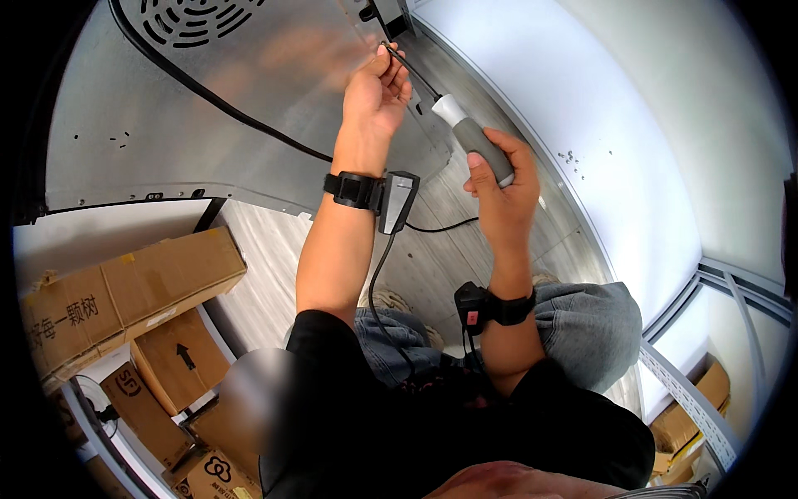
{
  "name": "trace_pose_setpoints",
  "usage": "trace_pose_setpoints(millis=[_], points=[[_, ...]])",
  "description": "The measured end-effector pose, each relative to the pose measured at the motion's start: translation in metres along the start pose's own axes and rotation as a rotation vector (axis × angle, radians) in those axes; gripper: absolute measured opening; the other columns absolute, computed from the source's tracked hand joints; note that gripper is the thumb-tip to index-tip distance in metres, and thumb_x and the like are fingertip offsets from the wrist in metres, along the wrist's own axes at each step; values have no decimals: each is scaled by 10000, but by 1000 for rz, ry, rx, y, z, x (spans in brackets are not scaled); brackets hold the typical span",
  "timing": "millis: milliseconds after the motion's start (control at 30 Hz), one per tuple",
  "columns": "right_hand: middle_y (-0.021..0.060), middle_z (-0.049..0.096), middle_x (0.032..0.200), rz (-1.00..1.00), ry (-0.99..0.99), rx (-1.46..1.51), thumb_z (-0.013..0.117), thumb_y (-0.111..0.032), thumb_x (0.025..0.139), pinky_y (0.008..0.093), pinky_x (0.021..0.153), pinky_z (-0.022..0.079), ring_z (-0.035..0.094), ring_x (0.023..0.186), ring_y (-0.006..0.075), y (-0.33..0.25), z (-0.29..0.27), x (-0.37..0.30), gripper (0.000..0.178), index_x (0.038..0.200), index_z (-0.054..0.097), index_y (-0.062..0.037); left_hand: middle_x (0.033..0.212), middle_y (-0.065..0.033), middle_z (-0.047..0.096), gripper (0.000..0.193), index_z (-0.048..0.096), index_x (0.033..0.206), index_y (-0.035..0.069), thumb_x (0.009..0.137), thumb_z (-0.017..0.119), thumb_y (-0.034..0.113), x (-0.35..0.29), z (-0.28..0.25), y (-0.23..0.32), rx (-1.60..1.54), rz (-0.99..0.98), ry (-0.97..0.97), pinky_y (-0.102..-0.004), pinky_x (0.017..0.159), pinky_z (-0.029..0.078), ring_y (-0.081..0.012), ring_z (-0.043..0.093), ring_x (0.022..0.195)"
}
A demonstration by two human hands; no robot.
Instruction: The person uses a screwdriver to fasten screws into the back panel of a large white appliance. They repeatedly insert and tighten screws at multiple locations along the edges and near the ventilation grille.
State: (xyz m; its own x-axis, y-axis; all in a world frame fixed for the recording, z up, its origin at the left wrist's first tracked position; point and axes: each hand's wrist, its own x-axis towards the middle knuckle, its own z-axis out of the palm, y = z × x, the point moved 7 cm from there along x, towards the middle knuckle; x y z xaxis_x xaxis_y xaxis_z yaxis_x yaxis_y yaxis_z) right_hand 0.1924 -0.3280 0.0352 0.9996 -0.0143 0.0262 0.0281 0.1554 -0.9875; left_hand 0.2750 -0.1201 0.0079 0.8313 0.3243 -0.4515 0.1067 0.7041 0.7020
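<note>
My right hand point(507, 187) is wrapped around the grey and white handle of a screwdriver point(480, 141), its dark shaft slanting up and left. My left hand point(378, 91) is at the shaft's tip, thumb and fingers pinched together there. Whatever small piece those fingers may hold at the tip is too small to make out. Just beyond and left of that hand is a large bare metal panel point(266, 108) with vent slots and small holes. The tip is close to the panel's far right edge, by a dark bracket point(391, 23); whether it touches is unclear.
A thick black cable point(224, 104) crosses the panel. Several small metal bits, like screws point(572, 160), lie on the white surface at right. Cardboard boxes point(166, 270) are stacked at lower left. Wrist devices point(399, 202) trail thin cables above the wood-look floor point(440, 258).
</note>
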Motion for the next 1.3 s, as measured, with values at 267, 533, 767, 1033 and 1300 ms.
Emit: trace_pose_setpoints(millis=[267, 533, 767, 1033, 1300], points=[[29, 590, 790, 26, 1, -14, 658, -140, 855, 219, 497, 439, 526, 565, 74, -5, 3, 0, 289, 1101, 553, -33, 869, 32, 641, 131, 641, 936, 119, 925, 560, 221, -5, 5, 0, -22, -17, 41, -272, 738, 390, -96, 513, 760], [27, 578, 759, 110, -13, 1, 640, -206, 876, 211, 471, 410, 498, 530, 63, -4, 3, 3, 305, 1104, 553, -22, 853, 25, 640, 140, 641, 934, 107, 929, 547, 211, -6, 4, 0, -55, -32, 54, -270, 715, 396, -95, 530, 734], [47, 571, 838, 190, -20, -29, 640, -232, 875, 224, 508, 418, 521, 598, 79, 3, 3, 3, 332, 1108, 539, -19, 876, -2, 635, 156, 629, 972, 50, 927, 542, 172, -6, 4, -2, -113, -29, -13, -269, 749, 451, -118, 564, 785], [95, 466, 1060, -218, 38, -86, 634, -174, 861, 268, 693, 462, 525, 845, 128, -5, 7, -9, 447, 1211, 398, -26, 877, -16, 631, 167, 626, 996, 32, 929, 530, 151, -5, 0, 2, -31, 31, -88, -254, 722, 475, -119, 591, 789], [113, 436, 1056, 99, 19, -80, 611, -122, 858, 314, 813, 435, 488, 885, 159, -6, 11, -10, 476, 1232, 342, -5, 861, -5, 626, 174, 628, 991, 50, 932, 539, 187, -4, 0, 5, 105, 100, -126, -237, 638, 467, -93, 567, 718]])
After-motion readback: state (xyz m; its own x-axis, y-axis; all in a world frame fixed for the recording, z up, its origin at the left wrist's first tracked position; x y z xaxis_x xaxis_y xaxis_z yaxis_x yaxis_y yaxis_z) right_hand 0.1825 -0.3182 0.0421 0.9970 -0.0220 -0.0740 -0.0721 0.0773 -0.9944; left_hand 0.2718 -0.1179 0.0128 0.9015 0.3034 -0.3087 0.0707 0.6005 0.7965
